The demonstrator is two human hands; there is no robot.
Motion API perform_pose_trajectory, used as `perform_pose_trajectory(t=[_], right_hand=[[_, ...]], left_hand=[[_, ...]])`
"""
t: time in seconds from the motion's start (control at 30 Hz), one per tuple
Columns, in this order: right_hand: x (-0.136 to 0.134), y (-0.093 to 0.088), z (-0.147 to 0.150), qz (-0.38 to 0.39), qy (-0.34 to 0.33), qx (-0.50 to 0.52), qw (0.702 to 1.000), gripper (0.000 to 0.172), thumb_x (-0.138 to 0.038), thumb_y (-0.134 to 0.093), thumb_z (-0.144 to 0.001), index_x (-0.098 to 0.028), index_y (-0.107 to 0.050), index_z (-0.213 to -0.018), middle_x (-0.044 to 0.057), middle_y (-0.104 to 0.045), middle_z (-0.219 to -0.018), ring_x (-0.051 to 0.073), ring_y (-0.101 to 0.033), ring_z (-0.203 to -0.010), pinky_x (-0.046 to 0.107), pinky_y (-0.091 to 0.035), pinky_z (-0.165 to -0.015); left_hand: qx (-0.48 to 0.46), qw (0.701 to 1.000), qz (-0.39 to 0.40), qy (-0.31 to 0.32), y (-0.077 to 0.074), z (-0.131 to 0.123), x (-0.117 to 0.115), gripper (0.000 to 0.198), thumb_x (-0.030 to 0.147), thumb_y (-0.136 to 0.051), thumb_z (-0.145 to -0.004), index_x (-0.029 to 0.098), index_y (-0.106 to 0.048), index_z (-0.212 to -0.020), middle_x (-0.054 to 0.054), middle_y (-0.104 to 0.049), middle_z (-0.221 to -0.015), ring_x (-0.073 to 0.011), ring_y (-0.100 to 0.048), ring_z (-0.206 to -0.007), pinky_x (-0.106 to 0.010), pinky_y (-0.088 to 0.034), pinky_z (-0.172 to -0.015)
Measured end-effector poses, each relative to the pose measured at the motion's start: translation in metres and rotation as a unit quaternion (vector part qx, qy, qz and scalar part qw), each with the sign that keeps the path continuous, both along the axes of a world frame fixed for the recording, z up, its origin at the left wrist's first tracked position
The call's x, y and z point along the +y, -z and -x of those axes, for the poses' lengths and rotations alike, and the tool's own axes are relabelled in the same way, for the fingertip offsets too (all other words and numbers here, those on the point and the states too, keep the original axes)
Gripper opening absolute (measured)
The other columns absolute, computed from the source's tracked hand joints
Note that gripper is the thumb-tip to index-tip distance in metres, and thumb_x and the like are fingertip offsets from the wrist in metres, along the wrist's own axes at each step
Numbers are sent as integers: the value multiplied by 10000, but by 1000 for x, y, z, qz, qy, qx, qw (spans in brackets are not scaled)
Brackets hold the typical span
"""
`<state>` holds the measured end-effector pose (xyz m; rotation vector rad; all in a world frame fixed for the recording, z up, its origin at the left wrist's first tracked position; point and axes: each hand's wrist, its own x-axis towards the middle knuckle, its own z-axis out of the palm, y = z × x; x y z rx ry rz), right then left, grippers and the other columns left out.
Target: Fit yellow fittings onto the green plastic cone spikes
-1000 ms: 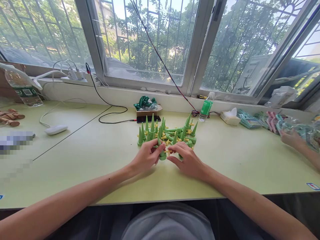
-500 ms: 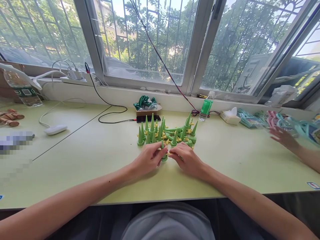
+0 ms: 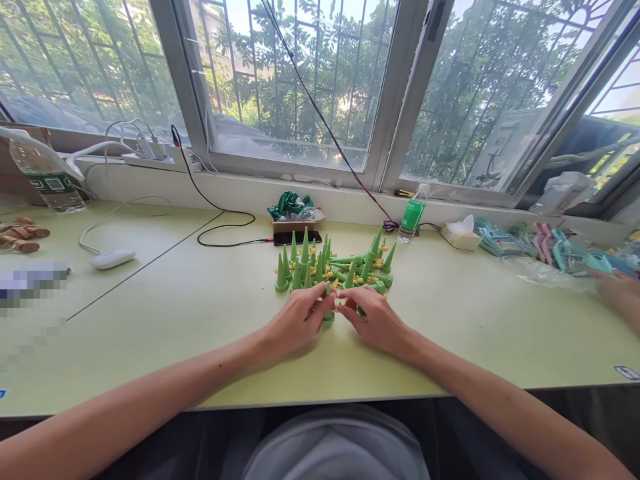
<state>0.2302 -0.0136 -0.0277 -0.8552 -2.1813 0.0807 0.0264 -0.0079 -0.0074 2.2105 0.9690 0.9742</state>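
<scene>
My left hand (image 3: 296,321) and my right hand (image 3: 376,319) meet just in front of me on the pale green table (image 3: 200,313). Both are closed around one green plastic cone (image 3: 328,308) with a small yellow piece on its side. My left fingers grip the cone's body. My right fingertips pinch at the yellow piece. Right behind my hands stands a cluster of several more green cones with yellow parts (image 3: 334,265), some upright and some lying down.
A black phone (image 3: 295,237), a small box of green wrapping (image 3: 295,210) and a green bottle (image 3: 412,215) sit behind the cluster. A white mouse (image 3: 111,258) and a water bottle (image 3: 43,172) lie left. Another person's hand (image 3: 620,293) is by packets (image 3: 570,253) at the right.
My two hands have closed in together on the one cone and stay nearly still. The other person's hand at the right has moved out toward the frame edge.
</scene>
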Motion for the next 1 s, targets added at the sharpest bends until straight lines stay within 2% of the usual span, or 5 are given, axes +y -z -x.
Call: perform_pose_trajectory(t=[0.1,0.23,0.73,1.0], right_hand=[[-2,-1,0,-11,1,3,1000,191,-256,-585,-975,-208,-572,-1160,45,-694,-879,201,-636,-833,352,-468,-826],[-1,0,-1,-26,-20,-35,999,148,-219,-556,-988,-214,-568,-1135,68,-691,-964,216,-614,-885,373,-465,-840],[-1,-1,-1,-25,-50,-50,997,82,-214,-488,-1016,-182,-558,-1043,74,-648,-875,210,-559,-801,326,-454,-759],[-2,-2,0,-22,-23,-106,994,210,-238,-405,-1046,-182,-544,-899,63,-594,-821,196,-507,-751,310,-403,-743]], left_hand=[[-27,999,25,-15,1,0,2,320,407,-385,-1010,175,-568,-887,68,-465,-468,-97,-428,-416,-229,-352,-486],[-54,997,54,-13,2,0,4,358,444,-382,-1012,182,-531,-819,74,-437,-453,-88,-414,-401,-219,-330,-455],[-15,1000,18,-1,1,2,1,263,361,-409,-1003,170,-563,-909,77,-458,-474,-89,-407,-415,-223,-363,-473],[-13,1000,-10,4,1,1,0,242,337,-402,-1000,170,-558,-921,76,-467,-479,-89,-406,-412,-223,-353,-476]])
